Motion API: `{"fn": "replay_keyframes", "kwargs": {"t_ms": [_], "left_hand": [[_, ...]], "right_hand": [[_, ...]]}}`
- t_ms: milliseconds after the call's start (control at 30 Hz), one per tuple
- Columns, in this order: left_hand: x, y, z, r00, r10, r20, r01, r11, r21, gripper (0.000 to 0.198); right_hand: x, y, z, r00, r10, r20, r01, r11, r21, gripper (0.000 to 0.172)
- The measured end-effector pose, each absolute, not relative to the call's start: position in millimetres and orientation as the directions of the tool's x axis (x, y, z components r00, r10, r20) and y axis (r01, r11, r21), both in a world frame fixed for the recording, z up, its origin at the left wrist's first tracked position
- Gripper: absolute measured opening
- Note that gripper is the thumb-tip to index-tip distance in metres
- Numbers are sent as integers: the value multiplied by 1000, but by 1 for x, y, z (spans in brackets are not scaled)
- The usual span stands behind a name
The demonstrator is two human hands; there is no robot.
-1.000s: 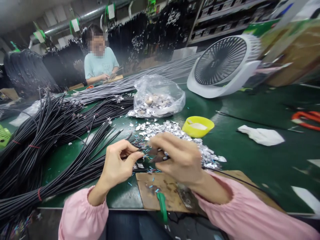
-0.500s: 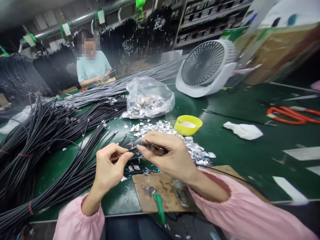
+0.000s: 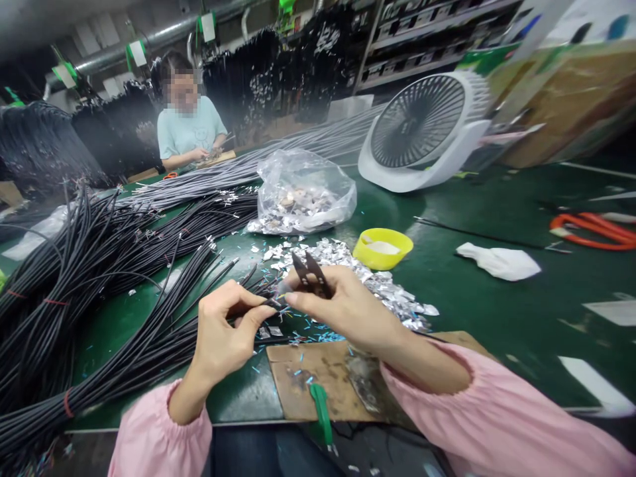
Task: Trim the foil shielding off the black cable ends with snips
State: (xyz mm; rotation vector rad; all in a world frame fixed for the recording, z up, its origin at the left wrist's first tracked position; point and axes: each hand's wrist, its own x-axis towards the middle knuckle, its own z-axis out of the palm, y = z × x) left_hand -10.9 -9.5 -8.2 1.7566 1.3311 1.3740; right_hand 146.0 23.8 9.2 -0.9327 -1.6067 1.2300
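Observation:
Thumb and forefinger of my left hand (image 3: 226,334) pinch a black cable (image 3: 271,302) close to its end, where thin coloured wires (image 3: 282,301) show. Dark thread snips (image 3: 309,275) rest in my right hand (image 3: 355,308), their two blades apart and pointing up and left. The right thumb and a greyish-covered fingertip are at the wire ends; whether they grip a wire I cannot make out. Beneath and behind the hands lie scraps of silver foil (image 3: 338,253) and small blue wire clippings (image 3: 322,332).
Bundles of black cable (image 3: 94,265) cover the left side. Behind the hands are a clear bag of scraps (image 3: 305,199), a yellow bowl (image 3: 382,250) and a white fan (image 3: 422,132). Cardboard (image 3: 293,371) lies in front. Orange-handled scissors (image 3: 586,230) are rightward. Another person sits across the table.
The snips' blades have swung up into clear view above my right hand. Both hands stay close together at the cable end. The whole view has shifted slightly.

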Motion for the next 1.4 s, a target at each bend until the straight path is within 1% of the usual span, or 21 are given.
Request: {"fn": "replay_keyframes", "kwargs": {"t_ms": [67,100,167,233,300,333,367,433,500,567,633,767,1000,1233,1333,1400], "left_hand": [[-11,-9,-8,32,921,388,382,-370,847,11],[-11,-9,-8,52,923,380,386,-370,845,11],[-11,-8,-8,81,927,366,391,-367,844,11],[-11,-7,-9,86,930,358,391,-362,846,12],[-12,-6,-8,78,934,348,380,-351,856,13],[-13,-6,-7,72,938,339,371,-341,864,14],[-13,-6,-6,69,943,325,360,-327,874,15],[-14,-7,-5,73,955,286,333,-294,896,17],[-15,-8,-3,84,964,251,304,-265,915,19],[-15,-8,-2,85,972,218,266,-233,935,22],[-15,-9,-2,74,981,180,221,-192,956,27],[-12,-9,-1,41,993,111,144,-116,983,33],[-9,-9,0,15,994,107,142,-108,984,35],[-9,-7,-8,16,995,100,122,-101,987,29],[-7,-8,-8,-38,991,125,159,-117,980,24],[-6,-9,-7,-84,987,140,187,-123,975,21]], "right_hand": [[146,26,8,-422,906,0,-53,-24,-998,9],[145,27,7,-457,887,-63,-93,-119,-989,10],[144,28,6,-502,855,-129,-142,-228,-963,11],[144,29,5,-517,844,-143,-149,-253,-956,10],[143,28,6,-522,844,-121,-129,-218,-967,9],[143,27,6,-517,851,-88,-112,-170,-979,8],[143,27,7,-496,867,-38,-90,-95,-991,8],[142,25,8,-395,912,111,-30,108,-994,9],[142,24,8,-266,926,268,38,288,-957,10],[143,23,7,-213,908,360,69,382,-922,11],[144,22,7,-254,882,396,52,422,-905,12],[144,21,8,-346,841,416,29,453,-891,17],[142,19,9,-284,813,508,75,547,-834,20],[142,20,5,-270,791,549,141,596,-790,23],[142,21,3,-305,785,539,166,602,-781,25],[142,21,3,-291,797,530,189,591,-784,23]]}}
